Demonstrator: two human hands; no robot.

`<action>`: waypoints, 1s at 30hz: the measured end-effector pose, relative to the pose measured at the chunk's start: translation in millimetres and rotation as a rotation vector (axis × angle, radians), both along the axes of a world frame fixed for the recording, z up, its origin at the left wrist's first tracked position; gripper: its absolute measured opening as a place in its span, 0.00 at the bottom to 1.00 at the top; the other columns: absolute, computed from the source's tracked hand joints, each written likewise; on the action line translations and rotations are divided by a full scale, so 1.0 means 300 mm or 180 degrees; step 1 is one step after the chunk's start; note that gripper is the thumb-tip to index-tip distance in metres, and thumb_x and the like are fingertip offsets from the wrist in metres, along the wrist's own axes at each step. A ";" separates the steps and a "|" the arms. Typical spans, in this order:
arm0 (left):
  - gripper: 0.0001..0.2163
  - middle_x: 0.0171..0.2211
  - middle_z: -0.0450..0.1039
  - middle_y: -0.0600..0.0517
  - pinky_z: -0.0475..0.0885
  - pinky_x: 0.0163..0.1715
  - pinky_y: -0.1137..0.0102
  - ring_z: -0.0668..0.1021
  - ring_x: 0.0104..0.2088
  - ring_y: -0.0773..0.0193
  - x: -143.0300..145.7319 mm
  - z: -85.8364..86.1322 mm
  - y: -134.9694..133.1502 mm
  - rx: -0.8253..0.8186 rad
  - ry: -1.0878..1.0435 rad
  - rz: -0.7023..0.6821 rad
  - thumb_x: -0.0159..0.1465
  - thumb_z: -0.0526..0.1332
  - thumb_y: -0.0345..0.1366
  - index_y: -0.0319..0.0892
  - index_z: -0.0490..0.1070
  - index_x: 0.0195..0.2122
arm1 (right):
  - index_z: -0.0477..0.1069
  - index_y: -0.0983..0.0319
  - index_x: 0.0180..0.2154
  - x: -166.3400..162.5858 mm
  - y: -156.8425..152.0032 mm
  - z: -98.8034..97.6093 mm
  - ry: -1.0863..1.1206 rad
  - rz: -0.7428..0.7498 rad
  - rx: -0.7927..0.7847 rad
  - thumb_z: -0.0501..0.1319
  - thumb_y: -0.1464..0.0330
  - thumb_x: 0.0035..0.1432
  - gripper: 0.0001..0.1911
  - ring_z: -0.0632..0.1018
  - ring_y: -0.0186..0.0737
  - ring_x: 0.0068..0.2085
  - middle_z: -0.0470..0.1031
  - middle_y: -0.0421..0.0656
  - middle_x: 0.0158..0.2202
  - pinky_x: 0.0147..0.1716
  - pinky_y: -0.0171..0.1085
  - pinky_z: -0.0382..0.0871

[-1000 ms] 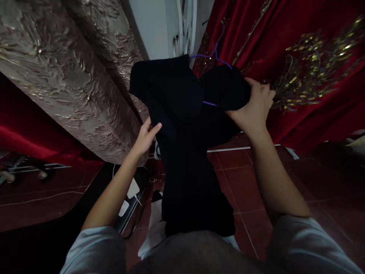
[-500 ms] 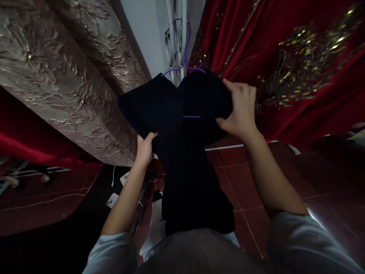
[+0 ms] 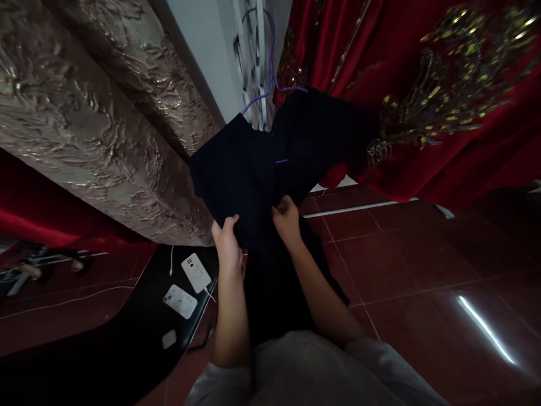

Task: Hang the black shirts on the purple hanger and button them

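Note:
A dark short-sleeved garment [image 3: 249, 169], nearly black, hangs by its shoulders from a purple hanger [image 3: 271, 79]. A short strip of the hanger's lower bar shows at the front opening. On the garment's left side, my left hand [image 3: 229, 239] grips the cloth below the sleeve, thumb on top and fingers behind it. My right hand [image 3: 287, 219] is closed in a pinch on the garment's front near the middle, below the opening. The lower part of the garment falls toward my body and is too dark to make out in detail.
Beige embossed curtain fabric [image 3: 97, 124] hangs on the left, red cloth with gold sequins [image 3: 439, 96] on the right. White metal bars [image 3: 252, 67] stand behind the hanger. Two phones [image 3: 196, 273] and a small white case [image 3: 169, 339] lie on a black surface [image 3: 139, 316] at lower left.
My right hand has left the right sleeve and moved down and left to the garment's front. My left hand keeps its hold, slightly lower and farther right. The right sleeve now spreads outward.

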State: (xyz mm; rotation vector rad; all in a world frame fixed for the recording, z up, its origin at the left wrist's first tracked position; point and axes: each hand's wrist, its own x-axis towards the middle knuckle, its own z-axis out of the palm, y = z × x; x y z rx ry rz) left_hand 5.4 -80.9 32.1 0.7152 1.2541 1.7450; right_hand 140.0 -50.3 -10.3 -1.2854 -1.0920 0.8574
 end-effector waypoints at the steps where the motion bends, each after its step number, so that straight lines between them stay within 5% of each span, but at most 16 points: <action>1: 0.19 0.48 0.77 0.46 0.75 0.51 0.65 0.80 0.50 0.56 -0.012 -0.026 -0.003 0.0183 0.0211 0.0047 0.57 0.64 0.32 0.42 0.72 0.51 | 0.58 0.57 0.31 -0.002 -0.033 -0.014 0.0096 0.0053 -0.0139 0.60 0.67 0.54 0.09 0.66 0.35 0.27 0.61 0.36 0.25 0.28 0.36 0.61; 6: 0.30 0.59 0.70 0.45 0.67 0.62 0.62 0.74 0.61 0.56 -0.034 -0.131 -0.005 0.0714 0.1323 0.0538 0.54 0.58 0.26 0.44 0.67 0.60 | 0.62 0.59 0.24 -0.002 -0.148 0.020 0.0308 0.0344 -0.0604 0.60 0.58 0.58 0.16 0.67 0.34 0.24 0.65 0.38 0.21 0.24 0.36 0.59; 11: 0.17 0.45 0.77 0.48 0.73 0.55 0.63 0.79 0.49 0.58 0.039 -0.120 -0.037 0.0681 0.1291 -0.1151 0.58 0.61 0.27 0.42 0.75 0.49 | 0.59 0.60 0.22 -0.024 -0.152 0.101 0.0338 0.0497 -0.0328 0.63 0.55 0.59 0.23 0.64 0.30 0.24 0.59 0.35 0.20 0.24 0.34 0.57; 13: 0.15 0.44 0.76 0.48 0.73 0.53 0.64 0.79 0.48 0.58 0.077 -0.106 -0.060 0.0694 0.1182 -0.1378 0.62 0.61 0.29 0.43 0.74 0.50 | 0.60 0.61 0.22 -0.030 -0.160 0.114 0.0499 0.0479 -0.0201 0.63 0.55 0.60 0.23 0.64 0.30 0.25 0.60 0.35 0.21 0.26 0.33 0.59; 18: 0.05 0.37 0.74 0.49 0.74 0.43 0.67 0.77 0.40 0.59 0.125 -0.095 -0.077 0.0899 0.1369 -0.1123 0.68 0.59 0.32 0.42 0.75 0.41 | 0.58 0.60 0.22 -0.013 -0.205 0.135 0.1012 0.0329 -0.0307 0.65 0.50 0.58 0.27 0.61 0.28 0.23 0.57 0.34 0.20 0.24 0.33 0.57; 22: 0.07 0.31 0.70 0.51 0.70 0.39 0.70 0.74 0.35 0.62 0.128 -0.082 -0.074 0.1026 0.1697 -0.0982 0.69 0.60 0.34 0.42 0.73 0.33 | 0.62 0.61 0.22 0.005 -0.220 0.150 0.0969 0.0561 -0.0174 0.59 0.48 0.65 0.29 0.60 0.28 0.21 0.58 0.35 0.18 0.24 0.33 0.56; 30: 0.07 0.29 0.66 0.54 0.66 0.33 0.73 0.69 0.30 0.66 0.146 -0.084 -0.103 0.0878 0.1322 -0.0842 0.71 0.59 0.35 0.41 0.69 0.34 | 0.67 0.61 0.29 0.020 -0.217 0.140 0.1388 0.0621 -0.0088 0.64 0.58 0.64 0.16 0.62 0.27 0.21 0.62 0.33 0.19 0.21 0.31 0.51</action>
